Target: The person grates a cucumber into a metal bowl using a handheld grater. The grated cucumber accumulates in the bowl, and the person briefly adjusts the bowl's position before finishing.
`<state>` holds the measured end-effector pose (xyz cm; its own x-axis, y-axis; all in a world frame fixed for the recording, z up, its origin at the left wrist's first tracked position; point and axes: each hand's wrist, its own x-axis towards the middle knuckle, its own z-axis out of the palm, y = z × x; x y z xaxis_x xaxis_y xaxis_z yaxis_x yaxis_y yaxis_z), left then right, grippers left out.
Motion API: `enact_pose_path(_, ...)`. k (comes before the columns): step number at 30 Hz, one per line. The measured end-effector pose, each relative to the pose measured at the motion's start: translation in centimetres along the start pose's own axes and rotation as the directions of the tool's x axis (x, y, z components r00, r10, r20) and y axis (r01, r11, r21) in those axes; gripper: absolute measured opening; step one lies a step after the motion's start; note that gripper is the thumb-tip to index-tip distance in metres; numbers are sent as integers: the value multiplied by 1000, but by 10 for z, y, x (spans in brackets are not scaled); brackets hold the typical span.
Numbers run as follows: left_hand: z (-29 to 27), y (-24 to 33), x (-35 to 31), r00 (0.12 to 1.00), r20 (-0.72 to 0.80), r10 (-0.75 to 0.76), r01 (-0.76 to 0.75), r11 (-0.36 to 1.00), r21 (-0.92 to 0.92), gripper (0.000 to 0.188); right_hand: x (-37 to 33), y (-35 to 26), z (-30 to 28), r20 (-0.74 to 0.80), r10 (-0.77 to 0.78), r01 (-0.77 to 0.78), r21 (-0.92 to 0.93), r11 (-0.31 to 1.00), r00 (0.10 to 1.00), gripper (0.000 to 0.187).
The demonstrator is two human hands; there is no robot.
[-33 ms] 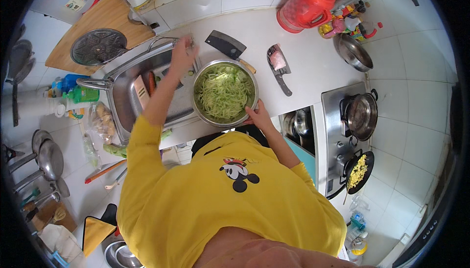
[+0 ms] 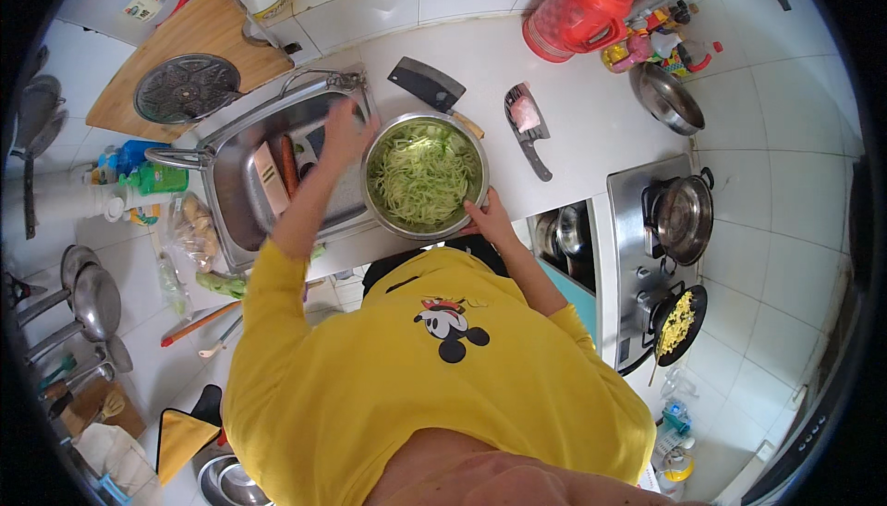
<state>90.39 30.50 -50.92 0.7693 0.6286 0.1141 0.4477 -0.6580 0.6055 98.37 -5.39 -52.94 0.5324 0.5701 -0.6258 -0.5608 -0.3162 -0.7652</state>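
Note:
A steel bowl (image 2: pixel 371 206) full of pale green vegetable shreds (image 2: pixel 420 173) rests on the counter beside the sink, at its front edge. My right hand (image 2: pixel 488 217) grips the bowl's lower right rim, thumb on the lip. Over the sink's right side, close to the bowl's left rim, is my left hand (image 2: pixel 347 136), smeared by motion; nothing shows in it. Inside the sink (image 2: pixel 242 219) lie a long pale slicer-like board (image 2: pixel 272 179) and an orange carrot (image 2: pixel 288 164), partly behind my left forearm. The tap (image 2: pixel 346 81) is just beyond that hand.
Behind the bowl lies a cleaver (image 2: pixel 427 84); right of it, a dark slotted knife (image 2: pixel 529 147) bears a piece of pink meat (image 2: pixel 524 114). A red thermos jug (image 2: pixel 582 9) stands at the back. Two pans sit on the stove (image 2: pixel 637 219), the nearer holding yellow food (image 2: pixel 677 323).
My left hand has come down from the tap toward me, nearer the bowl's left rim. My right hand and the bowl stay put.

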Motion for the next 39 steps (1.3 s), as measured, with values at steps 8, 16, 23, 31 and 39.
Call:
enact_pose_path(8, -18, 32, -160, 765, 427, -483, 579, 223, -784, 50, 1, -64, 26, -63, -258, 215, -386, 897, 964, 33)
enact_pose_path(16, -71, 66, -170, 867, 189, -462, 343, 275, -898, 51, -4, -106, 55, -11, -450, 439, -202, 875, 893, 33)
enact_pose_path(23, -86, 53, -181, 939, -17, -343, 121, 378, -918, 53, 8, -99, 65, 40, -541, 542, -75, 837, 840, 35)
enact_pose_path(31, -72, 38, -206, 839, 204, -504, 372, 257, -892, 52, -5, -77, 71, 60, -227, 234, -255, 938, 972, 24)
enact_pose_path(39, -63, 38, -219, 880, 84, -468, 254, 314, -915, 53, -9, -79, 68, 78, -443, 449, -186, 874, 893, 22)
